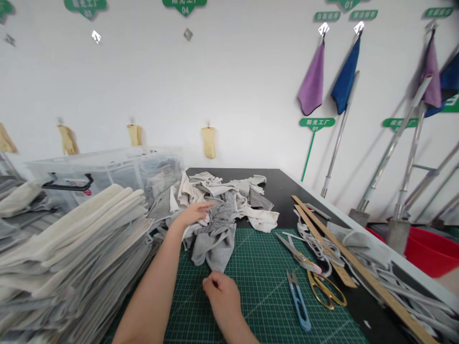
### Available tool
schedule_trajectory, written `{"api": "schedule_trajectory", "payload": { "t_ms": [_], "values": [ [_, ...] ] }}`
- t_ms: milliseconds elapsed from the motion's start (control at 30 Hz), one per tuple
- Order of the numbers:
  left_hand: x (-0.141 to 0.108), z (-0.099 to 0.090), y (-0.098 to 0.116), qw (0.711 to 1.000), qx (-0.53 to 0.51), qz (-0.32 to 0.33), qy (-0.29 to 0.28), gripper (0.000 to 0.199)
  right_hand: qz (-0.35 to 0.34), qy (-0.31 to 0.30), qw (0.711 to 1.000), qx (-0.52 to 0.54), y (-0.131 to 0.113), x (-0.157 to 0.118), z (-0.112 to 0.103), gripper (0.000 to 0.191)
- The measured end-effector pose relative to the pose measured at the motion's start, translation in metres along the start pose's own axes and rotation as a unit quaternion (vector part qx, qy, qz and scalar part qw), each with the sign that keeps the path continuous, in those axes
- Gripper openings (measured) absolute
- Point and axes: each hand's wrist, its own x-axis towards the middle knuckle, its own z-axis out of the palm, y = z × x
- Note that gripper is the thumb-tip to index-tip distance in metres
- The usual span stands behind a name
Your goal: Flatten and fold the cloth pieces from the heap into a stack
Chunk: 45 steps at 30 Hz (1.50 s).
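Note:
My left hand (195, 215) reaches over a heap of cloth scraps (204, 184), its fingers stretched out against a crumpled dark grey cloth (218, 234). The lower corner of that cloth hangs down over the green cutting mat (258, 277) and ends at the knuckles of my right hand (223, 292). The right hand is closed, its fingers curled with the thumb against them; what they hold, if anything, is hidden. To its right on the mat lie blue thread snips (298, 301) and gold-handled scissors (303, 260).
A tall stack of folded cloths (89, 239) stands at left, before a clear plastic bin (100, 167). Wooden strips (358, 263) and grey cords (315, 241) lie along the table's right side. Beyond that edge are a red bucket (430, 253) and metal poles (339, 143).

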Motion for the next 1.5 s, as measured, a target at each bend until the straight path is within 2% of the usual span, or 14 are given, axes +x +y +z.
{"api": "schedule_trajectory", "payload": {
  "t_ms": [67, 100, 200, 267, 333, 500, 567, 667, 733, 833, 1033, 1200, 1333, 1500],
  "values": [
    [0.000, -0.010, -0.003, 0.983, 0.010, -0.084, 0.163, 0.046, -0.003, 0.002, 1.000, 0.000, 0.000, 0.000, 0.000, 0.026],
    [-0.001, -0.012, -0.006, 0.969, 0.020, -0.114, 0.221, 0.047, -0.004, 0.004, 1.000, 0.000, 0.000, -0.001, 0.000, 0.026],
    [-0.007, -0.004, -0.016, 0.921, 0.091, -0.210, 0.316, 0.062, -0.002, 0.004, 1.000, -0.002, -0.001, -0.001, 0.000, 0.026],
    [-0.010, 0.006, -0.026, 0.895, 0.135, -0.286, 0.315, 0.076, 0.000, 0.001, 1.000, -0.003, -0.001, 0.000, 0.000, 0.026],
    [-0.012, 0.014, -0.036, 0.894, 0.145, -0.329, 0.269, 0.085, -0.001, -0.002, 1.000, -0.002, -0.001, 0.000, 0.000, 0.026],
    [-0.009, 0.015, -0.053, 0.909, 0.129, -0.338, 0.208, 0.099, -0.007, 0.004, 1.000, -0.004, -0.001, 0.000, 0.001, 0.026],
    [-0.009, 0.014, -0.056, 0.908, 0.125, -0.338, 0.215, 0.095, -0.007, 0.001, 1.000, -0.008, -0.002, 0.000, 0.001, 0.027],
    [-0.009, 0.015, -0.061, 0.903, 0.114, -0.338, 0.239, 0.067, -0.006, -0.005, 1.000, -0.012, -0.002, -0.001, 0.001, 0.027],
    [-0.009, 0.016, -0.065, 0.903, 0.105, -0.332, 0.251, 0.046, -0.007, -0.005, 1.000, -0.012, -0.003, -0.001, 0.000, 0.027],
    [-0.007, 0.015, -0.072, 0.904, 0.088, -0.319, 0.270, 0.033, -0.007, -0.007, 1.000, -0.009, -0.003, -0.001, 0.000, 0.027],
    [-0.001, 0.011, -0.075, 0.905, 0.029, -0.271, 0.327, 0.036, -0.003, -0.014, 1.000, -0.010, -0.004, 0.000, 0.000, 0.027],
    [0.004, 0.009, -0.054, 0.930, -0.024, -0.166, 0.328, 0.041, -0.008, -0.012, 1.000, -0.014, -0.004, -0.001, -0.001, 0.027],
    [0.009, 0.023, -0.019, 0.962, -0.043, -0.046, 0.266, 0.045, -0.008, -0.007, 1.000, -0.015, -0.002, -0.001, 0.000, 0.027],
    [0.008, 0.066, 0.027, 0.994, -0.035, 0.072, 0.077, 0.040, -0.005, -0.004, 1.000, -0.020, -0.001, 0.000, 0.001, 0.026]
  ]
}}
